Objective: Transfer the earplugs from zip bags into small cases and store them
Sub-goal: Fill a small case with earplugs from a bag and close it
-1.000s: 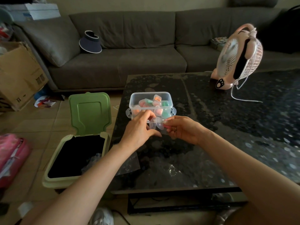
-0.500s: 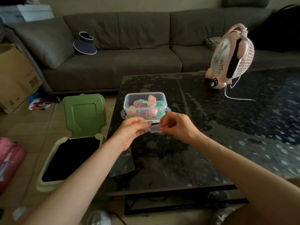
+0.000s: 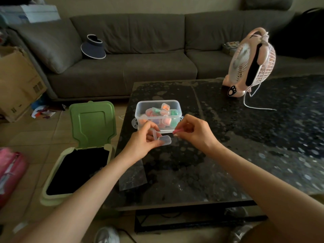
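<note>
Holding a small clear case in the left grip, curled round it from the left, lid swung open and standing up by the thumb. Pinching a pink earplug in the right grip, thumb against forefinger, just right of the case and slightly above it, not touching it. Both held over the near-left part of the dark speckled desk. Just behind them, standing on the desk, a clear storage box piled with filled cases of orange, green and pink earplugs. Lying flat at the desk's left edge, beside the left forearm, an empty zip bag. On the floor to the left, a green bin with lid raised. Farther back on the desk, a pink fan
</note>
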Motion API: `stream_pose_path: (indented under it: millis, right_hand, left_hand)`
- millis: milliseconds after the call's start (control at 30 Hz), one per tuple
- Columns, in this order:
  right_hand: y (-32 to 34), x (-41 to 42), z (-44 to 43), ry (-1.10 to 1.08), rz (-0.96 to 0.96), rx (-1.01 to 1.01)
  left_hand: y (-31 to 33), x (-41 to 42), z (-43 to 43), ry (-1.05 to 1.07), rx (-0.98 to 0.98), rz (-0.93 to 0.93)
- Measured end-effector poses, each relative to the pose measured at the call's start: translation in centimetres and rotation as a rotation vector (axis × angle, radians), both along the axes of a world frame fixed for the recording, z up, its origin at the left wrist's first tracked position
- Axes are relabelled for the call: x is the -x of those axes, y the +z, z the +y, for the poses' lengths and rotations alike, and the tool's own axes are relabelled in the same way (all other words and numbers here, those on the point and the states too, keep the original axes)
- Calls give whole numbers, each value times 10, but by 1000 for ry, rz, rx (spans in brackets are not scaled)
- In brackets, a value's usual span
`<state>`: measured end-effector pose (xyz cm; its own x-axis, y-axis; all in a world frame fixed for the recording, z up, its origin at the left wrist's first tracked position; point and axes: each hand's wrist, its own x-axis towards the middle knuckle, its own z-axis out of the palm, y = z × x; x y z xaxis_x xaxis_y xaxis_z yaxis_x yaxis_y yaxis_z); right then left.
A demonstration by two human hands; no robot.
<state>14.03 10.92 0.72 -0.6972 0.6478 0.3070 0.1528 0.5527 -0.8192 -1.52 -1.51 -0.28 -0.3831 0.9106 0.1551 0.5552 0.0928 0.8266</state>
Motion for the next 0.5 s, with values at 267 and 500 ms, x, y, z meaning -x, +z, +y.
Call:
stream_pose_path:
  millis: [267,500]
  right_hand:
    - [-17,15,-14,24,-113,-399]
    - [-16,21,-15,72,14,-332]
  left_hand:
    - [1,-10,-3,-15,-62,50]
    - [-1,-3,-3,-1,-27,-44]
